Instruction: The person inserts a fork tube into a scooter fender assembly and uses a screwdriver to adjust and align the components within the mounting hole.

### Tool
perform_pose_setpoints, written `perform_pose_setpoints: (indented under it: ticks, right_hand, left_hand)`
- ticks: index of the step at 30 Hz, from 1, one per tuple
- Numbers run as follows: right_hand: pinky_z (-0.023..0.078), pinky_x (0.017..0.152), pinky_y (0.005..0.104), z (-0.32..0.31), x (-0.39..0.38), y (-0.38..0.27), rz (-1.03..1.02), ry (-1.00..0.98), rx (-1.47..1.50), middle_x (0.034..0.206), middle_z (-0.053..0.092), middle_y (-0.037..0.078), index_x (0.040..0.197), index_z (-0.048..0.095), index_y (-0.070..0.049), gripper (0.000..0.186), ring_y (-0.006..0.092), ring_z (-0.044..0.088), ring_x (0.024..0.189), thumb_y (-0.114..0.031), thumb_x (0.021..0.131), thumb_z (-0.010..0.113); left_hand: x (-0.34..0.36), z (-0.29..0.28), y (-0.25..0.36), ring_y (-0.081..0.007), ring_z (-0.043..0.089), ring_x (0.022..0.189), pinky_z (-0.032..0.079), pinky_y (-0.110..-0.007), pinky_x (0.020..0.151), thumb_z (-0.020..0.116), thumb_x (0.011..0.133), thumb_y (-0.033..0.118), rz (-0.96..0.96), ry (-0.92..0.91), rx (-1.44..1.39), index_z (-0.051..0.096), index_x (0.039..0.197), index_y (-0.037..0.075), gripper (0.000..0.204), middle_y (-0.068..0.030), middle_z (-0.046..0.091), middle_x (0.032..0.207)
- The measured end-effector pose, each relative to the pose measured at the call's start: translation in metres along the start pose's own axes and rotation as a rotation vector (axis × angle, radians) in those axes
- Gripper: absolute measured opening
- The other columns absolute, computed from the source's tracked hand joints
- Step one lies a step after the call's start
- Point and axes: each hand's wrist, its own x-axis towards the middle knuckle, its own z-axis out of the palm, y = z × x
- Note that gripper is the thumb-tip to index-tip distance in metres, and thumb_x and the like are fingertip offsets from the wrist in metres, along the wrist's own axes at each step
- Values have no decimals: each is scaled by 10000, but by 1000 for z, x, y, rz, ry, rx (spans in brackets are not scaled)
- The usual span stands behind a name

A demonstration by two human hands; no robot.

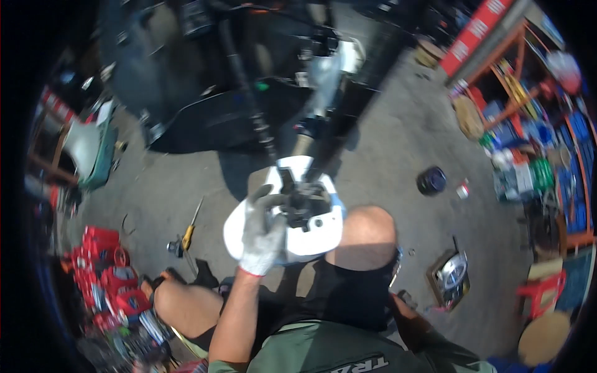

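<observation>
A white curved plastic panel [303,244] lies in front of my knees, with a black fitting [305,205] at its middle. My left hand [262,230], in a pale work glove with a red cuff, curls its fingers against the left side of this black fitting, the thumb below them. Two dark bars, a thin one [245,93] and a thick one [367,93], run down from the black vehicle bodywork to the fitting. My right forearm [413,323] hangs in shade beside my right thigh. The fingers of that hand cannot be made out.
On the floor to the left lie a yellow-handled screwdriver [188,237] and red cases [102,248]. A dark round can [431,181] and a box with a round metal part [453,273] are on the right. Loaded shelves [575,180] line the right side; black bodywork [224,118] spreads ahead.
</observation>
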Motion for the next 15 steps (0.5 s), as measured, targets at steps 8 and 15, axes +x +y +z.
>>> perform_pose_setpoints:
  ticks: [8,15]
  right_hand:
    - [612,814,431,16,13,-24,-58,-94,29,1025,811,155,1049,816,-59,499,292,790,947,-512,987,617]
    - [599,956,439,47,11,-32,-28,-2,47,1242,761,216,1128,804,-61,423,365,731,1194,-399,987,593]
  left_hand:
    - [-2,8,-26,-333,546,1376,436,-441,1155,589,930,75,19,25,-60,698,1224,8,320,-195,566,1441]
    - [-7,1,-37,-291,550,1350,475,-439,1130,569,963,94,-10,-7,-62,653,1268,8,327,-177,508,1482]
